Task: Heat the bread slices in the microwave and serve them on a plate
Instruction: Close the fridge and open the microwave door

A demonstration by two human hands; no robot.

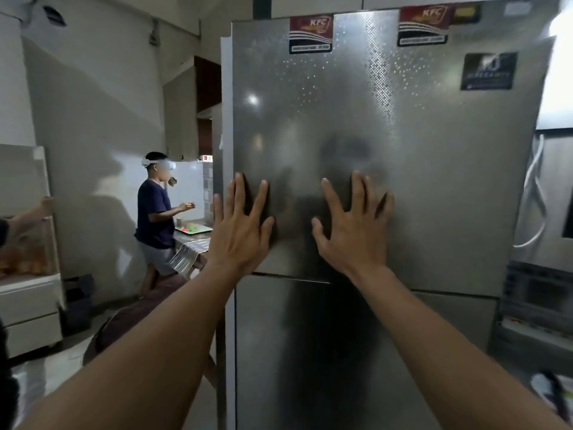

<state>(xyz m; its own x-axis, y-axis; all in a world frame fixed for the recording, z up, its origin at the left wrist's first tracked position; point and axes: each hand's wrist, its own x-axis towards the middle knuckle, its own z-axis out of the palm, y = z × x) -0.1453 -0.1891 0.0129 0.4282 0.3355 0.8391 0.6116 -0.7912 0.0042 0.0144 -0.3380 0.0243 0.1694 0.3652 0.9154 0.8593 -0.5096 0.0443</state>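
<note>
Both arms reach up from the bottom of the frame to a steel fridge. The left hand (240,226) and the right hand (355,226) lie flat, side by side, on the lower part of its upper door (418,156). The fingers (238,193) of both are straight and spread, pressing on the metal and gripping nothing. The left hand sits by the door's left edge, and the right hand is near the middle of the frame. Just below the wrists runs the seam to the lower door (310,361).

Two red KFC stickers (311,32) sit along the top of the fridge, with a dark sticker (489,71) to their lower right.

At the right edge, below centre, stands a dark appliance (538,297) with a glass front; it may be the microwave, but it is too blurred to be sure. I cannot tell where the bread slices or the plate are.

At centre left, another person (155,215) in a white headset and dark blue shirt stands at a bench (193,232) with a tray on it. At the far left, someone's hand (45,206) touches a glass-fronted cabinet (21,181).
</note>
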